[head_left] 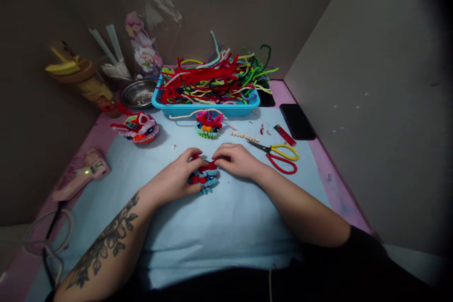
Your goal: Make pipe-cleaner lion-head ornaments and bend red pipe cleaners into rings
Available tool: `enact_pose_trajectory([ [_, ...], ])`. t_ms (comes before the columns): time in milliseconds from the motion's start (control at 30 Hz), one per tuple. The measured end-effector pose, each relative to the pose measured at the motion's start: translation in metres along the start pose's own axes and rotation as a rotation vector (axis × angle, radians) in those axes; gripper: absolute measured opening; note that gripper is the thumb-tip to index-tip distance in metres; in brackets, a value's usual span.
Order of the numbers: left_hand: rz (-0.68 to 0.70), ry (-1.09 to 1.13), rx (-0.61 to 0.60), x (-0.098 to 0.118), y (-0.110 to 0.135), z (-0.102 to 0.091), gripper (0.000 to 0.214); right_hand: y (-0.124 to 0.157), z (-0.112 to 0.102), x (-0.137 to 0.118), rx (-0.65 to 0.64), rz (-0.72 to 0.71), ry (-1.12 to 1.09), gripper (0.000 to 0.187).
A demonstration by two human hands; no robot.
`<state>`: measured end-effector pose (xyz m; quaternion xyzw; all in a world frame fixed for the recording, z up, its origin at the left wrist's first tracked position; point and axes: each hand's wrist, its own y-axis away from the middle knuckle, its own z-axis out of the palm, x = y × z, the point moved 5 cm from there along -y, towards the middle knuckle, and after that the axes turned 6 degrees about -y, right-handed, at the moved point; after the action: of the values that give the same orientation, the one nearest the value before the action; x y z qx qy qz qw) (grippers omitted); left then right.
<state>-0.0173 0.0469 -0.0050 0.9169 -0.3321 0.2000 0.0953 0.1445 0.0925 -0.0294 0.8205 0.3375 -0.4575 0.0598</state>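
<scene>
A red and blue pipe-cleaner figure (205,180) rests on the pale blue sheet (226,226) in front of me. My left hand (186,172) is wrapped round its left side, thumb and fingers closed on it. At the figure's upper right, my right hand (233,159) pinches a red part of it between thumb and fingertips. Just beyond my hands sits a smaller finished-looking pipe-cleaner head (208,125) with a pink top and green fringe. A larger red and pink one (139,127) lies to the left.
A blue basket (205,109) heaped with pipe cleaners (215,75) stands at the back. Scissors (279,155), a red lighter (285,135) and a phone (297,121) lie right. At left are a lit glue gun (85,174) with its cable and a metal bowl (139,94). Walls enclose the table.
</scene>
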Motion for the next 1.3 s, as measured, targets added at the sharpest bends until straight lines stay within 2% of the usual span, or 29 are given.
enact_pose_trajectory([
  [167,-0.01,-0.004,0.007,-0.001,0.0,0.003,0.047,-0.001,0.009,-0.003,-0.016,0.025,0.068,0.013],
  [333,-0.017,0.054,0.0,0.0,0.002,-0.001,0.049,0.0,0.004,0.004,0.027,0.123,-0.031,0.016],
  [433,0.014,0.127,-0.029,-0.001,0.009,-0.008,0.071,0.002,-0.003,0.008,0.103,0.156,-0.084,0.031],
  [533,0.072,0.224,-0.028,-0.005,0.014,-0.015,0.09,0.004,-0.007,0.003,0.144,0.1,-0.113,0.03],
  [600,0.041,0.303,0.045,-0.013,0.013,-0.019,0.079,0.005,-0.006,-0.006,0.131,0.028,-0.114,0.024],
  [667,-0.064,0.342,0.173,-0.023,0.009,-0.021,0.055,0.006,-0.002,-0.017,0.075,-0.071,-0.103,0.016],
  [733,-0.161,0.313,0.25,-0.031,0.003,-0.018,0.041,0.008,0.003,-0.027,0.003,-0.16,-0.072,0.014],
  [900,-0.166,0.31,0.225,-0.036,-0.008,-0.009,0.031,0.009,0.011,-0.03,-0.058,-0.211,0.082,0.007],
  [1100,-0.196,0.309,0.174,-0.045,-0.004,-0.012,0.022,0.003,0.007,-0.022,0.029,-0.177,0.273,0.01],
  [1300,-0.19,0.279,0.103,-0.046,-0.002,-0.012,0.018,0.0,0.009,-0.019,0.046,-0.168,0.283,0.013],
])
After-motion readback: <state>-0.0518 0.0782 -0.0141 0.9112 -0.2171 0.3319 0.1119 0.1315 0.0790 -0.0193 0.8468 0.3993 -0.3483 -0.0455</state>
